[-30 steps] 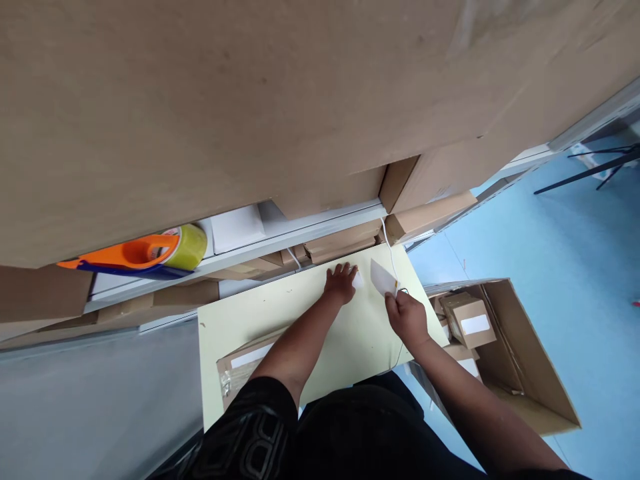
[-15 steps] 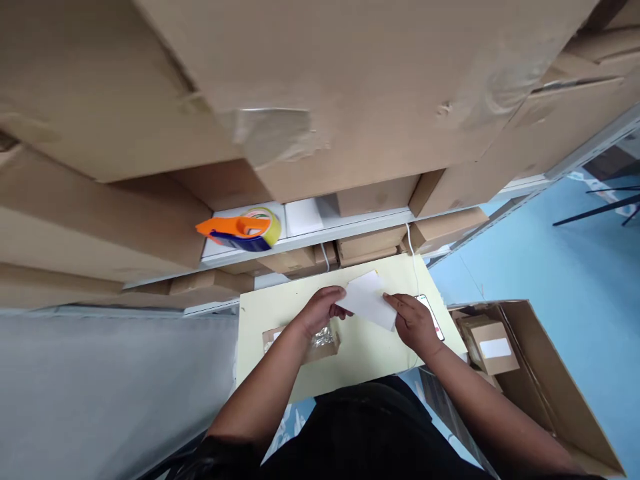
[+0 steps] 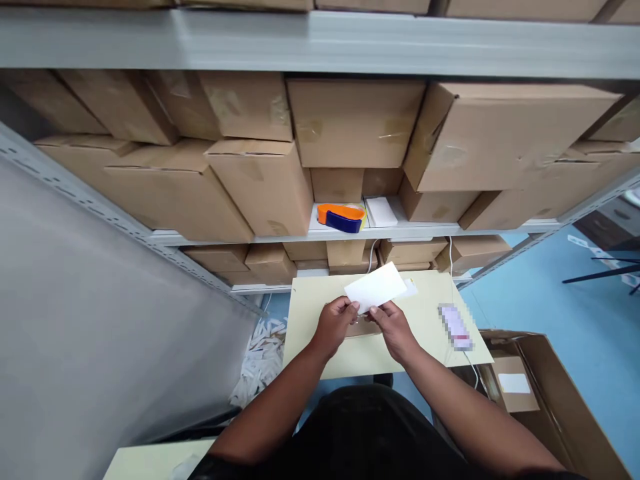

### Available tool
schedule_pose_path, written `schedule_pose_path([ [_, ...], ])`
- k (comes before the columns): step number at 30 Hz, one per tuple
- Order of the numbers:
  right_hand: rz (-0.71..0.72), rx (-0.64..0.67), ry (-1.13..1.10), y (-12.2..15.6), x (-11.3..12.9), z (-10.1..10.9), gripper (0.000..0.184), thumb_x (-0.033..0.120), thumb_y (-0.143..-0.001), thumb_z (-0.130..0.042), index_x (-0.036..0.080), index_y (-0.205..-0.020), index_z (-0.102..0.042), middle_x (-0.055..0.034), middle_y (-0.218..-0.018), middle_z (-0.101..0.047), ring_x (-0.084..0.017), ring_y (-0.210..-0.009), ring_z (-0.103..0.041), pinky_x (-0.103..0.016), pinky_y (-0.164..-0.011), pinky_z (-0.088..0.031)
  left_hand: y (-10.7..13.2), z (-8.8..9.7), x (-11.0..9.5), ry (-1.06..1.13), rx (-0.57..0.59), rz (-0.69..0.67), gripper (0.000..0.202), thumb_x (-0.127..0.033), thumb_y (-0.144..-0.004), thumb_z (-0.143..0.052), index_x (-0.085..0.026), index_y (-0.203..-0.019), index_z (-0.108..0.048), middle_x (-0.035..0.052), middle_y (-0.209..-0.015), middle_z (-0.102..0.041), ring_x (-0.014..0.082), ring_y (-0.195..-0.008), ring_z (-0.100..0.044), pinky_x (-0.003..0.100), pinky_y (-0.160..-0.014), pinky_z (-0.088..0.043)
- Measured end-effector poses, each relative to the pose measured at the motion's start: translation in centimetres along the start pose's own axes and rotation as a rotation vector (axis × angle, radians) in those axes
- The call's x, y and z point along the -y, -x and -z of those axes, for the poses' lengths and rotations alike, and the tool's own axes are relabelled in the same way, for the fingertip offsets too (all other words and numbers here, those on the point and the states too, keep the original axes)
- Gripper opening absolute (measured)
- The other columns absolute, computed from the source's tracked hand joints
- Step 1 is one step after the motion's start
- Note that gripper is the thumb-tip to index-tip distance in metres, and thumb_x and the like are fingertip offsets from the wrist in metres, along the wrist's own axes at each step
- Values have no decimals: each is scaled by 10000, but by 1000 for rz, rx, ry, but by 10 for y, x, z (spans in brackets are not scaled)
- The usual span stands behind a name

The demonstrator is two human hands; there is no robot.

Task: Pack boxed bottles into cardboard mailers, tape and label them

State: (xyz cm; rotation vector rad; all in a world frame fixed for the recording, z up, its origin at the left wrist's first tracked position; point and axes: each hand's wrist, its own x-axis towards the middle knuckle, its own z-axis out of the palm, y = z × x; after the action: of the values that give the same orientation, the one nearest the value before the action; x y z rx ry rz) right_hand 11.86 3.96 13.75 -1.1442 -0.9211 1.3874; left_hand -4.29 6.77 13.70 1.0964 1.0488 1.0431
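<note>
A blank white paper slip (image 3: 375, 288) is held over the pale table (image 3: 315, 357). My left hand (image 3: 336, 325) pinches its lower edge between thumb and fingers. A short way to the right along the same edge, my right hand (image 3: 396, 332) grips it too. Behind the slip, partly covered, lies another white paper (image 3: 409, 289). Beneath my hands a small cardboard box (image 3: 363, 329) rests on the table, mostly hidden by them.
An orange and blue tape dispenser (image 3: 343, 218) and a stack of white paper (image 3: 381, 212) lie on the shelf (image 3: 280, 238) among cardboard boxes (image 3: 260, 180). A blurred-out phone (image 3: 455, 327) is at the table's right. A large open carton (image 3: 560, 380) stands at lower right.
My view has pulled back and shows more shelving. My right hand has shifted from the slip's right side to its lower edge, and my hands are closer together. The slip is tilted differently.
</note>
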Motion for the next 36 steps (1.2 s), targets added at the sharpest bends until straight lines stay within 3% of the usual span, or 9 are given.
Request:
schedule_pose_path([
  [5, 3, -68, -152, 16, 14, -49, 305, 434, -750, -851, 178, -865, -733, -27, -776, -723, -179, -700, -605, -319, -689, -494, 37, 26, -26, -14, 94, -44, 384, -552, -832, -723, -169, -820, -730, 18, -699, -635, 152, -658, -561, 279, -659, -469],
  [12, -21, -140, -172, 53, 35, -63, 297, 394, -717, -871, 170, -849, -729, -21, -746, -712, -145, -610, -551, -265, -543, -418, 60, 46, -60, 57, 20, -94, 227, -397, -822, -698, -172, -854, -714, 25, -773, -673, 151, -706, -590, 274, -695, -482],
  [15, -7, -110, -105, 64, 38, -60, 294, 416, -739, -858, 169, -852, -747, -23, -742, -707, -148, -611, -546, -274, -559, -425, 64, 45, -66, 50, 26, -111, 191, -355, -812, -694, -164, -825, -706, 12, -721, -649, 144, -690, -580, 267, -686, -472],
  [18, 131, -51, 26, 65, 42, -49, 256, 436, -773, -833, 201, -865, -788, -44, -835, -723, -202, -773, -627, -331, -714, -507, 66, 41, -66, 82, 24, -82, 189, -348, -798, -704, -159, -792, -693, 3, -695, -631, 126, -648, -562, 255, -652, -451],
  [20, 283, 38, 138, 59, 46, -35, 265, 483, -779, -823, 236, -872, -815, -63, -929, -721, -244, -921, -654, -370, -842, -521, 66, 37, -64, 151, 62, 8, 255, -402, -808, -686, -150, -770, -689, 11, -685, -625, 122, -611, -557, 256, -614, -437],
  [23, 395, 190, 231, 45, 54, -10, 329, 586, -774, -799, 280, -888, -834, -84, -1040, -696, -267, -1004, -661, -376, -878, -529, 67, 29, -61, 260, 185, 197, 409, -534, -831, -625, -137, -751, -683, 37, -646, -620, 140, -552, -564, 276, -558, -427],
  [27, 326, 283, 216, 30, 55, 9, 359, 606, -772, -794, 287, -934, -827, -86, -1117, -689, -273, -1039, -672, -378, -891, -540, 67, 17, -59, 268, 243, 280, 301, -413, -715, -787, -143, -752, -658, 17, -641, -621, 129, -541, -562, 268, -559, -431],
  [32, 99, 203, 18, 41, 39, 7, 633, 517, -746, -842, 326, -1323, -665, -67, -1225, -716, -272, -1041, -687, -442, -919, -552, 64, 2, -54, 160, 77, 99, 224, -353, -755, -745, -158, -710, -645, -18, -573, -582, 111, -553, -522, 253, -588, -418],
  [36, 22, 277, -5, 58, 33, 0, 576, 415, -651, -919, 288, -1178, -725, -51, -1123, -749, -263, -1014, -683, -439, -941, -536, 68, -9, -50, 63, -27, -3, 204, -349, -803, -699, -174, -716, -639, -26, -587, -586, 120, -586, -527, 258, -613, -428],
])
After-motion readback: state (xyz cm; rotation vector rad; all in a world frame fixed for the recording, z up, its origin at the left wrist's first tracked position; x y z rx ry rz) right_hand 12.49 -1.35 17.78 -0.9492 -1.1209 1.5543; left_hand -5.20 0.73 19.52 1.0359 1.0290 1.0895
